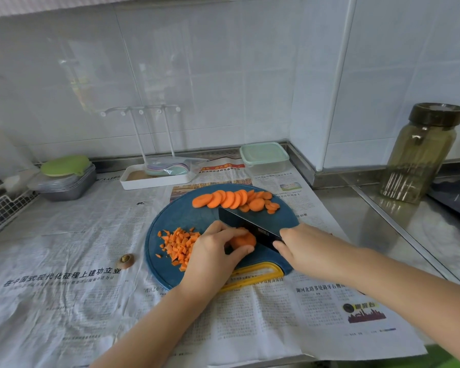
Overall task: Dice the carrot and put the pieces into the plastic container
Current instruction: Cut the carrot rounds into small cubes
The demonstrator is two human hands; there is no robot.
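1. While the left grip (213, 252) pinches stacked carrot slices (243, 240) mid-frame on the cutting board (186, 216), the right grip (303, 245) clasps the knife (250, 224).
2. Diced carrot (179, 245) lies left of them; the lidded plastic container (264, 156) sits above.

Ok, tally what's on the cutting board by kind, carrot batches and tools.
Row of carrot rounds: 1
Diced carrot pile: 1
Carrot piece gripped by left hand: 1
Knife held by right hand: 1
Total: 4
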